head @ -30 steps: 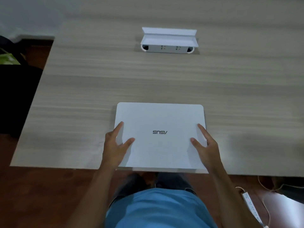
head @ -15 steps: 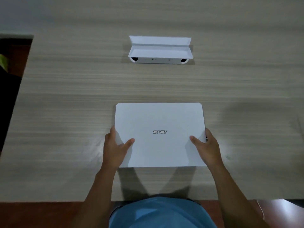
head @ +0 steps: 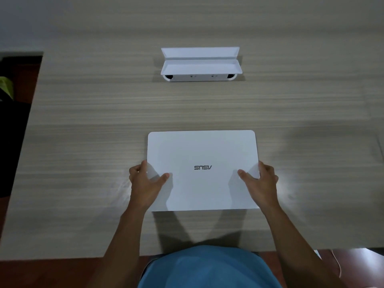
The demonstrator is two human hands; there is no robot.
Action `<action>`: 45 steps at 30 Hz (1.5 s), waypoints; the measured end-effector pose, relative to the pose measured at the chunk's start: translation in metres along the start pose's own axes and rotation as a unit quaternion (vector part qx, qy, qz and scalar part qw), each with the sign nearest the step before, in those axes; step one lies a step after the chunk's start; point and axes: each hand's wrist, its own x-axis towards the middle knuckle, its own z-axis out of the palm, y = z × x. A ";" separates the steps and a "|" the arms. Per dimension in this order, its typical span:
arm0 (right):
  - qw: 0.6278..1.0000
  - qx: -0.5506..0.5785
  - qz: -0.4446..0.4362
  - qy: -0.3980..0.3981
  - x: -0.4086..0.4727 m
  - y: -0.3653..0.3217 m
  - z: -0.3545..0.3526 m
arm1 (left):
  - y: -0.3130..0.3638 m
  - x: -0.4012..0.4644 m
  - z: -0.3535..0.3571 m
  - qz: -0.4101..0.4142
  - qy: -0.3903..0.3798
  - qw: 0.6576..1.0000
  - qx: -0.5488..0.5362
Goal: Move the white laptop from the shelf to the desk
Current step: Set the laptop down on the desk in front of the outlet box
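The white laptop (head: 202, 154) lies closed on the wood-grain desk (head: 93, 132), lid up, its logo facing away from me. My left hand (head: 145, 183) grips its left edge, thumb on the lid and fingers curled around the side. My right hand (head: 261, 183) holds the right edge the same way. The laptop's near edge sits well in from the desk's front edge. No shelf is in view.
A white box-like socket unit (head: 200, 65) with an open flap stands on the desk beyond the laptop. The desk's left edge borders a dark floor area with a black object (head: 10, 132). A white cable (head: 336, 265) lies on the floor at lower right.
The laptop has gone from overhanging the front edge to lying farther in on the desk. My fingers have moved from flat on the lid to curled around its side edges.
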 end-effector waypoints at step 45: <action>0.962 -0.144 -0.226 -0.047 0.074 -0.020 0.001 | 0.034 0.070 0.010 0.196 -0.034 0.965 0.173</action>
